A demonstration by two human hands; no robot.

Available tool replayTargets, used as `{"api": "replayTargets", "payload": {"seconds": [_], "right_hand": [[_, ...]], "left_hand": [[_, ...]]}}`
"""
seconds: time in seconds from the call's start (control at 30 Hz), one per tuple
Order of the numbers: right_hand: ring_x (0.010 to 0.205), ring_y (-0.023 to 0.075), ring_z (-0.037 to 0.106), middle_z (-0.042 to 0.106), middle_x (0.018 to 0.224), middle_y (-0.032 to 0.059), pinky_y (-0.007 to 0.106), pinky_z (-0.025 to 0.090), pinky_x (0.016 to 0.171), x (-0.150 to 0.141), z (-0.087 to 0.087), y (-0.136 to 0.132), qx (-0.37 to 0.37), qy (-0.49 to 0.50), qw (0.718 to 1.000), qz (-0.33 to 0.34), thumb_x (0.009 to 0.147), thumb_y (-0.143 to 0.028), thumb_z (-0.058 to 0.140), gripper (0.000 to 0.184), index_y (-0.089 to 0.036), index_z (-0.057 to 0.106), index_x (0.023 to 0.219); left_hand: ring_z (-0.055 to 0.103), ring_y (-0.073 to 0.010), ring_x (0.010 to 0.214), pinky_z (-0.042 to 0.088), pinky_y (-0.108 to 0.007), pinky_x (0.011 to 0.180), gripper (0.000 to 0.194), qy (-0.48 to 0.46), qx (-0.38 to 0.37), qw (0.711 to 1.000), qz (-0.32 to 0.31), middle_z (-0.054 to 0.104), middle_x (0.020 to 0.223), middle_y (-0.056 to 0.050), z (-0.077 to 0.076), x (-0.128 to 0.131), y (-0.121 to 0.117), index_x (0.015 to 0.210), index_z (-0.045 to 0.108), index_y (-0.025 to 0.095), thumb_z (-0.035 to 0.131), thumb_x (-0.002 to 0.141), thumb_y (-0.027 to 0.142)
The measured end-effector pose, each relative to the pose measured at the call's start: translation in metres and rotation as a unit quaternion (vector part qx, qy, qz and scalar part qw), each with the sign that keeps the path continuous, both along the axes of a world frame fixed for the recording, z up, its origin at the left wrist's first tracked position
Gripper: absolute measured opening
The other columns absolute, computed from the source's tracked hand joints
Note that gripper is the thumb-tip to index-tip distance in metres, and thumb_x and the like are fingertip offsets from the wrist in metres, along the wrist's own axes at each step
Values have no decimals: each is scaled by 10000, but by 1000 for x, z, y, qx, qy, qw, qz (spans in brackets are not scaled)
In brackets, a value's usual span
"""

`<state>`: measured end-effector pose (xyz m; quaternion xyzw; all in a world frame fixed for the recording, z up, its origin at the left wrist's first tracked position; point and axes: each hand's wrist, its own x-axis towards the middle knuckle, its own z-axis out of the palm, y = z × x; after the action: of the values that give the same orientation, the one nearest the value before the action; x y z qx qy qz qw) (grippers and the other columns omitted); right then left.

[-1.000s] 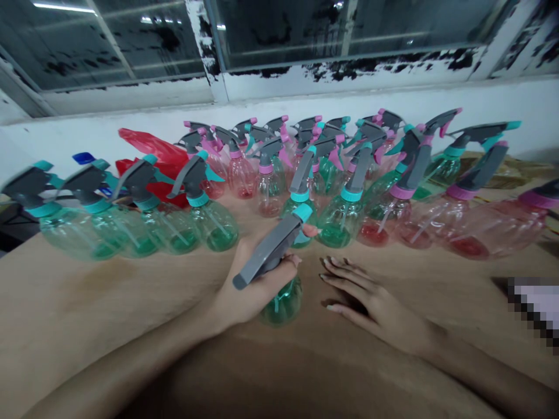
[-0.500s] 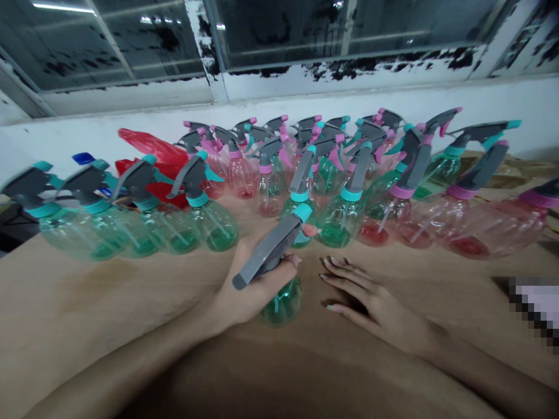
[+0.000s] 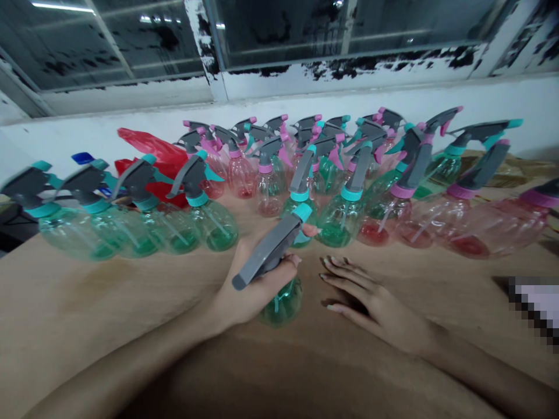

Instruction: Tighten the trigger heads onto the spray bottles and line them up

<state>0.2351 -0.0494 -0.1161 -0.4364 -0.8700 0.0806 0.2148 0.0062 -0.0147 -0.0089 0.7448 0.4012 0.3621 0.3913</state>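
Observation:
My left hand [image 3: 257, 276] is wrapped round the neck of a clear green spray bottle [image 3: 283, 305], which stands on the wooden table [image 3: 144, 326]. Its grey spray head with a turquoise nozzle points away from me, and my fingers partly hide its collar and trigger. My right hand [image 3: 367, 297] rests on the tabletop to the right of this bottle, fingers stretched and holding nothing. Just beyond my hands stand two more green spray bottles, one behind the nozzle [image 3: 300, 195] and another green bottle [image 3: 338, 224] to its right.
Green spray bottles [image 3: 213, 227] line up at the left. Pink spray bottles [image 3: 467, 233] stand at the right, with several mixed ones behind. A red plastic bag [image 3: 161, 151] lies back left, brown wrapping [image 3: 502, 169] back right. A blurred-out object [image 3: 539, 302] lies at the right edge.

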Motion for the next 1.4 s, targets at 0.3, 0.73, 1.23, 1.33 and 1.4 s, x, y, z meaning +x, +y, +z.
{"api": "replayTargets", "payload": {"seconds": [0.3,0.73,1.23,1.33,1.4], "right_hand": [[1306,220,335,429,1395,53,461,314,1072,-1,2,-1,-7,4,1000,-6,878,-378,482,455,-221,446,1304],[1304,219,338,430,1395,56,463,317,1067,-1,3,-1,-4,3,1000,-3,878,-373,483,457,-218,443,1306],[1305,222,335,429,1395,54,468,323,1066,-2,4,-1,0,-8,1000,-8,886,-379,469,449,-219,444,1304],[1311,219,325,418,1402,54,468,319,1067,-1,3,-1,-1,-14,1000,-6,887,-388,464,460,-214,433,1313],[1308,220,330,421,1401,50,470,321,1065,0,2,-1,-1,-9,1000,-4,884,-386,471,462,-222,431,1314]], "left_hand": [[557,-144,571,484,-275,640,243,24,-2,999,-22,584,642,34,6,-6,1,996,634,257,524,781,228],[644,-194,718,509,-306,693,230,38,-9,999,-19,681,743,-12,8,-5,3,914,657,240,506,742,221],[650,-145,762,504,-259,773,437,-19,29,998,-57,658,1081,16,10,-1,4,1069,628,293,508,714,70],[648,-144,764,504,-268,790,436,-24,27,998,-59,656,1090,17,11,-1,4,1056,634,282,504,707,57],[644,-143,768,501,-265,784,433,-20,26,998,-58,653,1098,16,11,-1,4,1055,632,280,501,708,57]]}}
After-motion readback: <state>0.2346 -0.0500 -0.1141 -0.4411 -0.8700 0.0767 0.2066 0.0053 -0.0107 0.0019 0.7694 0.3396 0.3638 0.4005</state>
